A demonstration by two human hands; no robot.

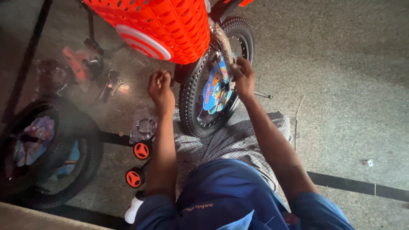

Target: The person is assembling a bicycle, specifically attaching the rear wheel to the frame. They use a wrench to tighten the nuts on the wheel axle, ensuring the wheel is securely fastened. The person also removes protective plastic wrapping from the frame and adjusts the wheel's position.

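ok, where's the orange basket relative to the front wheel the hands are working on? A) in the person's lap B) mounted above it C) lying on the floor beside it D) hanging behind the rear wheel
B: the orange basket sits above the front wheel, with the left hand and right hand at either side of that wheel.

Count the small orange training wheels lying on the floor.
2. One small orange training wheel lies left of the left forearm; the other sits just below it, nearer the elbow. More may be hidden behind the arm.
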